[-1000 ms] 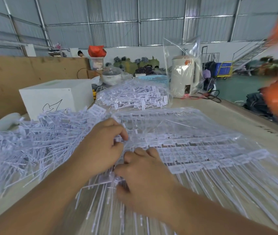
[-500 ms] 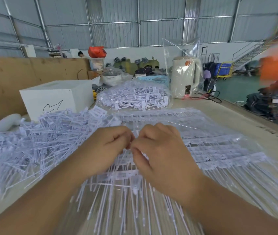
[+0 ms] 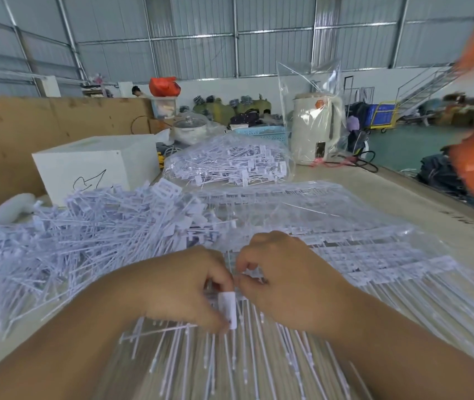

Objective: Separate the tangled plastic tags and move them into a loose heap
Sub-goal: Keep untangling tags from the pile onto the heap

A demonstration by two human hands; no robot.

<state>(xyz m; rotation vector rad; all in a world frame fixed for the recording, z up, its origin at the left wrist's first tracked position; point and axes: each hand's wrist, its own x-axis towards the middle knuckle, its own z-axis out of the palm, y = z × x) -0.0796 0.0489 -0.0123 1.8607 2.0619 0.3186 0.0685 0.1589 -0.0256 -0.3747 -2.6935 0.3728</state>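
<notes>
We have both hands meeting at the near middle of the worktop (image 3: 403,194), over the flat sheet of joined plastic tags (image 3: 345,255). Our left hand (image 3: 181,287) curls its fingers (image 3: 224,280) round a small white tag head (image 3: 228,308), pinching it upright with its flat face toward us. Our right hand (image 3: 290,280) sits just beside it, thumb and forefinger pressed together on the neighbouring piece; exactly what they pinch is partly hidden.

The tag lies right between the two hands, and its thin stem seems to run toward us, parallel to the many stems (image 3: 230,365) fanning out near us. The loose heap (image 3: 65,243) lies to the left, so our left hand is the nearer one to carry the freed tag over.

The tags are pale, translucent, stiff-looking plastic: flat rectangular heads on long, thin rods. The heap is a bristling jumble, while the sheet to the right lies in orderly rows. Farther off, a clear bag of tags (image 3: 227,166) rests beside a white box (image 3: 91,166).
</notes>
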